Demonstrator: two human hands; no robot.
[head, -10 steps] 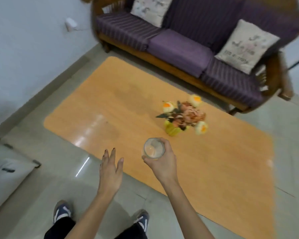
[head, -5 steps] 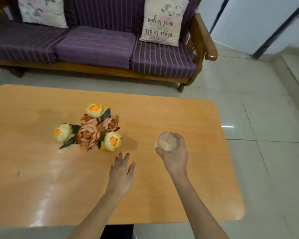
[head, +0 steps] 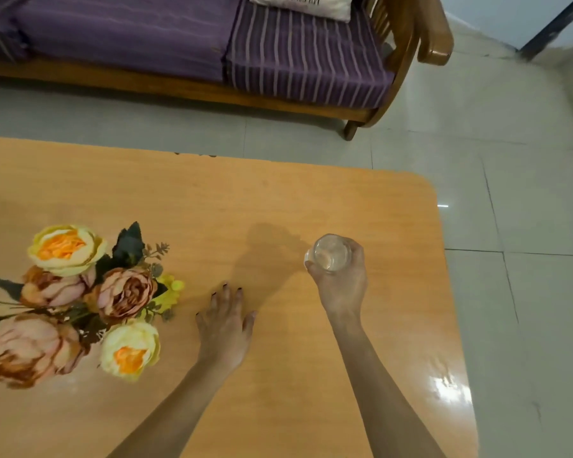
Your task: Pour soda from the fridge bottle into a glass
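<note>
Wide tabletop [head: 278, 193] stretch beyond the flowers [head: 80, 302] and glass [head: 332, 254] — flowers the bulky obstacle, left side

Location: domestic living room.
A wooden-framed sofa [head: 278, 54] with purple striped cushions and a throw pillow [head: 301, 3] spans the top of the frame. A low orange-wood table [head: 212, 200] bearing a flower arrangement [head: 123, 292] fills the centre, with pale tiled floor [head: 510, 193] at right.

we see an orange-tan tabletop [head: 311, 200]. at its left edge the flowers [head: 80, 302] are yellow-orange and dusty pink with dark leaves. the sofa cushions [head: 298, 57] are purple with pale stripes, the floor tiles [head: 510, 160] pale grey, the glass [head: 331, 253] clear.
</note>
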